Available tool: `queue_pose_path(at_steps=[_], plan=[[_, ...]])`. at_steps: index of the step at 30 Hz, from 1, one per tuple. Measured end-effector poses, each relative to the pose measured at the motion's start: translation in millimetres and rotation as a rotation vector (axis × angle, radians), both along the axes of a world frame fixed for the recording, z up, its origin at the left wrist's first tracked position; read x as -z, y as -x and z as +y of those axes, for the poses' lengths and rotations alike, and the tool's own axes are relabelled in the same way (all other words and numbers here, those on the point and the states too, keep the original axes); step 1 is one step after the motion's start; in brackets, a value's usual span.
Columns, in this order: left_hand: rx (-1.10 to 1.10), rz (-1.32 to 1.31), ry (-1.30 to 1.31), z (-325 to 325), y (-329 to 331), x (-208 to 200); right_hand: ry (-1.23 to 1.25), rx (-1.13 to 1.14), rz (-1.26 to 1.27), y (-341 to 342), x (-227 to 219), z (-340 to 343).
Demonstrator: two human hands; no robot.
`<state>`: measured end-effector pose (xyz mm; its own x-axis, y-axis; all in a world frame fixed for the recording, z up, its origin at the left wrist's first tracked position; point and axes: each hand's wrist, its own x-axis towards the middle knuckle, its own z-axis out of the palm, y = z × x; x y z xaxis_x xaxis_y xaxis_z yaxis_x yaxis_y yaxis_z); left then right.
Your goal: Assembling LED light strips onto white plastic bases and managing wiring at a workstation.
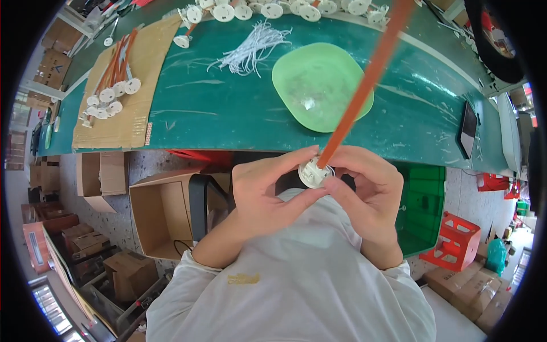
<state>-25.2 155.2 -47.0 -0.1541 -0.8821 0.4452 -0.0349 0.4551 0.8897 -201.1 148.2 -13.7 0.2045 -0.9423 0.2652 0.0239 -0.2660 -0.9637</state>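
Note:
Between my two hands is a small round white plastic piece with an orange-brown strip rising from it toward the upper right. My left hand grips its left edge with thumb and forefinger. Thumb and fingers of my right hand pinch it from the other side, where the strip joins. Both hands are in front of the table's near edge, close to my body. Beyond them on the green table lie a light green plastic dish and a bundle of thin white ties.
Similar white pieces with orange strips lie on a cardboard sheet at the left. More white round pieces line the table's back. A dark phone-like device lies at right. Below are an open carton, a green bin and a red stool.

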Motion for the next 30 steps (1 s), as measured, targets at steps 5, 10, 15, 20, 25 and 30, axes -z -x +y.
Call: queue_pose_path(at_steps=[5,10,15,20,25,30], plan=[[0.267,0.456,-0.297,11,4,8,0.078,-0.032,0.001,10,8,5],[0.464,0.474,-0.238,15,3,19,0.192,0.002,0.189,16,7,12],[0.526,0.420,-0.272,18,4,13,0.414,0.045,0.284,19,2,18],[0.564,0.502,-0.342,23,7,25,0.441,0.136,0.298,19,4,29],[0.607,0.549,-0.328,24,17,21,0.553,0.286,0.232,15,15,37],[0.477,0.323,-0.202,22,24,13,0.644,0.292,0.275,16,18,37]])
